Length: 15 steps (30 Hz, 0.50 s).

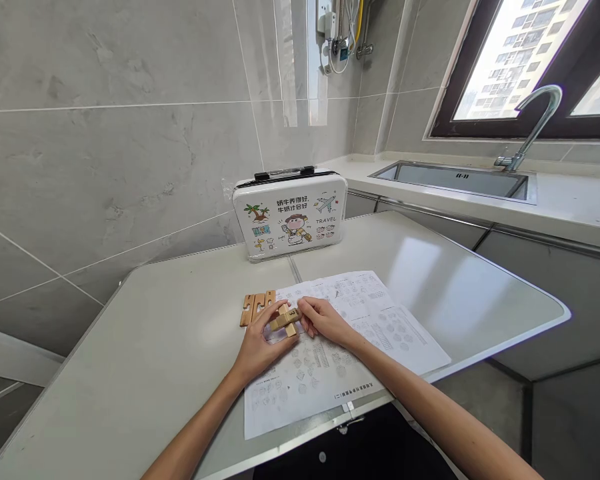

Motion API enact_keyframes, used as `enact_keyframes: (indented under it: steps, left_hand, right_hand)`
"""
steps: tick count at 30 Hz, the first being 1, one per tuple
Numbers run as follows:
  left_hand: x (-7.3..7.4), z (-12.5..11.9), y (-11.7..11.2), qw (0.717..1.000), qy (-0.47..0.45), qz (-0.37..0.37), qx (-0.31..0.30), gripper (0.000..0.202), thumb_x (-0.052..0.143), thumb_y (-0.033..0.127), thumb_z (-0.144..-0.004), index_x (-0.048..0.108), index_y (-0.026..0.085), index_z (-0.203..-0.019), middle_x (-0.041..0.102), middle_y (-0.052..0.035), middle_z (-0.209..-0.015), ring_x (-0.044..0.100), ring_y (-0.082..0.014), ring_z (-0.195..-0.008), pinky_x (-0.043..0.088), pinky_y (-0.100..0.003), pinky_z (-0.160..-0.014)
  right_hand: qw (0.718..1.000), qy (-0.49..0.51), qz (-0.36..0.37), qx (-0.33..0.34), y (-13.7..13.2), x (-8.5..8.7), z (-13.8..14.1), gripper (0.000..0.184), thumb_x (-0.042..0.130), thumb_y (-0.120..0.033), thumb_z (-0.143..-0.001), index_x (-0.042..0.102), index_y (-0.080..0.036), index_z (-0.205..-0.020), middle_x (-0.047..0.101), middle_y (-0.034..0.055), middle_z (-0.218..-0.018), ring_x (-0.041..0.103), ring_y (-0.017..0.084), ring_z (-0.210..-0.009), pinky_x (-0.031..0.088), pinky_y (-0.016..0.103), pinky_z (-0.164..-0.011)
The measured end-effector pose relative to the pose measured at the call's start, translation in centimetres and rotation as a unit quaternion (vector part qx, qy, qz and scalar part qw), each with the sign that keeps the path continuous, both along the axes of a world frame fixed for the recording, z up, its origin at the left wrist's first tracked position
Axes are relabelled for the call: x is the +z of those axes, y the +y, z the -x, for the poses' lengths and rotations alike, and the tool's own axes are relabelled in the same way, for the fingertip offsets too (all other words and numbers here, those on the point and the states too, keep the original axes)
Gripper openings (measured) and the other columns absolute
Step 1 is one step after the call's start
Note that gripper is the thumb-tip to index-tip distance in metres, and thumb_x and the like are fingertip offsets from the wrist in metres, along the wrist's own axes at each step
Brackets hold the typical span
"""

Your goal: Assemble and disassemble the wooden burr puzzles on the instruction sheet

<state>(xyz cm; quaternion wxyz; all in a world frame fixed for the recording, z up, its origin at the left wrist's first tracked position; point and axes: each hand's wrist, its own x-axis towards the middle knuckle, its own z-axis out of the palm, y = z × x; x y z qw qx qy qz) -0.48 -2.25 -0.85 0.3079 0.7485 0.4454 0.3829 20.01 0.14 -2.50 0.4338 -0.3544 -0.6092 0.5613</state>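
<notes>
- The person's left hand (260, 343) was curled around a small wooden puzzle (285, 319), with thumb and fingers closed on its near and left sides.
- The right hand (325, 320) met it from the other side, its fingertips pinched on the puzzle's right end, so both hands gripped the same thing.
- The wooden puzzle was built of pale notched bars crossed over one another. It was held low over the printed sheet (370, 333), near the sheet's upper left corner. Whether it touched the paper could not be told.
- Three loose wooden bars (256, 307) lay side by side on the table (155, 347), just beside the left hand's fingers and at the left edge of the sheet.
- The printed sheet lay flat on the table under both wrists. It was covered in small grey drawings and rows of print too small to read, and its near edge reached the table's front edge.
- The table was pale grey, with a seam running down its middle and rounded corners.
- A white case (290, 215) with cartoon pictures and a black handle stood upright at the far end of the table, against the grey tiled wall (105, 133) and well apart from the hands.
- Beyond the table to the right, a steel sink (455, 179) sat in a white counter (575, 207). A curved tap (535, 123) stood beside it, under a dark-framed window (525, 53) that showed tall buildings outside.
</notes>
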Motion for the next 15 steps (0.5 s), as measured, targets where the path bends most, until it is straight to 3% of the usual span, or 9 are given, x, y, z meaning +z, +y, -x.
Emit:
enact_keyframes:
  steps: [4, 9, 15]
  left_hand:
    - [0.12, 0.19, 0.40, 0.990, -0.095, 0.102, -0.012, 0.074, 0.085, 0.040, -0.077, 0.056, 0.028, -0.143, 0.062, -0.0098, -0.145, 0.060, -0.0302, -0.133, 0.042, -0.051, -0.119]
    - [0.29, 0.48, 0.72, 0.968, -0.189, 0.160, -0.047, 0.076, 0.087, 0.040, -0.076, 0.056, 0.027, -0.144, 0.056, -0.0116, -0.151, 0.054, -0.0323, -0.139, 0.039, -0.051, -0.121]
    - [0.09, 0.60, 0.77, 0.956, -0.215, 0.182, -0.083, 0.076, 0.088, 0.038, -0.076, 0.056, 0.030, -0.145, 0.054, -0.0117, -0.153, 0.046, -0.0339, -0.145, 0.037, -0.052, -0.122]
  right_hand:
    - [1.000, 0.022, 0.004, -0.010, 0.19, -0.10, 0.03, 0.049, 0.050, -0.070, -0.096, 0.054, -0.022, -0.082, 0.055, -0.0062, -0.057, 0.045, 0.010, -0.041, 0.036, 0.023, -0.044]
    - [1.000, 0.022, -0.009, -0.008, 0.13, -0.09, 0.05, 0.041, 0.057, -0.062, -0.095, 0.054, -0.022, -0.090, 0.060, -0.0050, -0.072, 0.048, 0.007, -0.044, 0.037, 0.023, -0.047]
    - [0.993, -0.002, 0.012, 0.120, 0.11, 0.23, -0.03, 0.047, 0.051, -0.063, -0.099, 0.060, -0.019, -0.085, 0.060, -0.0039, -0.061, 0.047, 0.009, -0.045, 0.039, 0.023, -0.048]
